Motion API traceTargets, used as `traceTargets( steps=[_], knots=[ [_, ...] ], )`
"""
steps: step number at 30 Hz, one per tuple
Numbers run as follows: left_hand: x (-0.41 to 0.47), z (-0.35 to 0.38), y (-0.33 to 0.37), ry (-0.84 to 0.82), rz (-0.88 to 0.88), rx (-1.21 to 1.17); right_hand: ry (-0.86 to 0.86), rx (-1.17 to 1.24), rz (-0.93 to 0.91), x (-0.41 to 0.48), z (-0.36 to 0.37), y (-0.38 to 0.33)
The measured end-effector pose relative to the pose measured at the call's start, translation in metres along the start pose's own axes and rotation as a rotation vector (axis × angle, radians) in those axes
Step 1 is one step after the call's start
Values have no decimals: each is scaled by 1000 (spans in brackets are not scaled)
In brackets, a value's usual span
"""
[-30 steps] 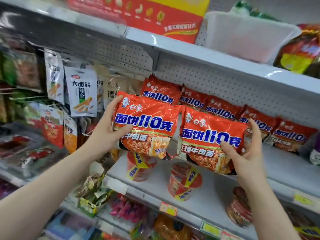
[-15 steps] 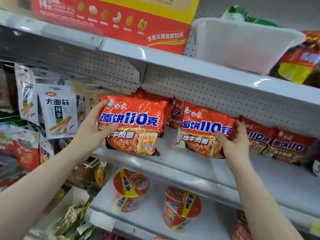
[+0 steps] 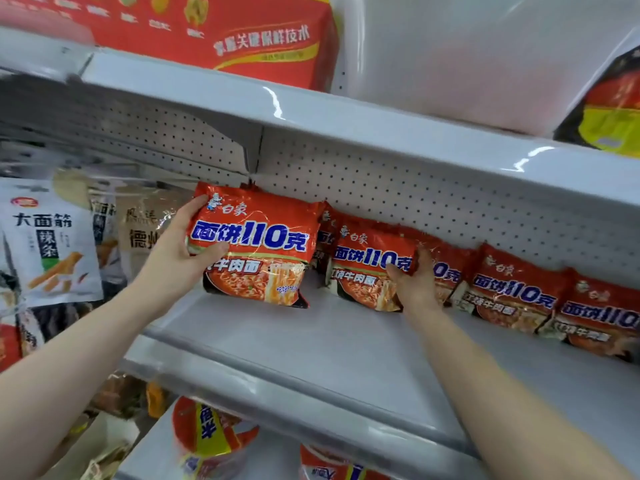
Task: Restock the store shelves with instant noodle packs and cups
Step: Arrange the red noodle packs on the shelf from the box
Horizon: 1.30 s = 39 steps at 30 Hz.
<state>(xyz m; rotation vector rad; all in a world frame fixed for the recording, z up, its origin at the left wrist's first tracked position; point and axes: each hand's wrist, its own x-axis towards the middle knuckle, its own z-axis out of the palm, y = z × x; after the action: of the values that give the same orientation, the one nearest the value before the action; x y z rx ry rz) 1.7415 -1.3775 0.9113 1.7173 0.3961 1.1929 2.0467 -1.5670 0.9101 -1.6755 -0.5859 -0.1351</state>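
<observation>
Shop aisle, grey-white metal shelving with a perforated back panel point(image 3: 415, 195). Head view, looking up along two bare forearms.

Middle shelf point(image 3: 346, 358): broad bare deck at the front, stock pushed to the back.
- Left hand point(image 3: 175, 252) clamped on the left edge of the left pack point(image 3: 256, 247), red instant noodles. Thumb lies across its front, fingers curl round the upper left corner.
- Left pack upright, face out, at the left end of the shelf, close to the back panel. Its lower edge is down at the deck; cannot tell whether it rests there.
- Right hand point(image 3: 415, 285) grips the right side of the right pack point(image 3: 363, 271). Thumb on the front, fingers hidden behind.
- Right pack of the same kind, leaning back, bottom edge on the deck, just beside the left pack.
- Hands well apart, one pack each.
- Further right, a row of packs point(image 3: 512, 289) of the same kind leans on the back panel, overlapping, running off the frame edge.

Upper shelf point(image 3: 381, 129): red carton point(image 3: 242, 36), white plastic tub point(image 3: 467, 64), red and yellow bag point(image 3: 609, 112) at far right.

Lower shelf point(image 3: 277, 441): two noodle cups point(image 3: 211, 434), red with yellow bands, blurred and partly cut off.

Far left: hanging snack bags point(image 3: 52, 244), white and brown.
</observation>
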Motion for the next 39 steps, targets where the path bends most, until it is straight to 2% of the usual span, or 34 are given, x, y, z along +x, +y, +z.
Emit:
traceTargets(
  steps=[9, 14, 18, 21, 24, 27, 30, 33, 39],
  knots=[
    [11, -8, -7, -31, 20, 5, -58, -257, -44, 20, 46, -6],
    [8, -6, -8, -53, 5, -22, -22, -376, -96, 20, 56, -9],
    [6, 2, -6, -99, 7, -22, 79, -567, -246, 10, 48, -13],
    [6, 14, -2, -136, 20, -19, 116, -407, -423, -12, 37, -37],
    [7, 30, 0, -166, 35, -23, -4, -241, -447, -52, 23, -72],
    [10, 45, 0, -179, 39, -22, -148, -240, -433, -87, 10, -91],
    [11, 62, 1, -198, 50, -34, -260, -346, -366, -103, 2, -91],
    [10, 80, 6, -252, 57, -52, -234, -407, -325, -105, -6, -84],
    [13, 114, 9, -373, 53, 27, -147, -352, -256, -88, -27, -62]
  ],
)
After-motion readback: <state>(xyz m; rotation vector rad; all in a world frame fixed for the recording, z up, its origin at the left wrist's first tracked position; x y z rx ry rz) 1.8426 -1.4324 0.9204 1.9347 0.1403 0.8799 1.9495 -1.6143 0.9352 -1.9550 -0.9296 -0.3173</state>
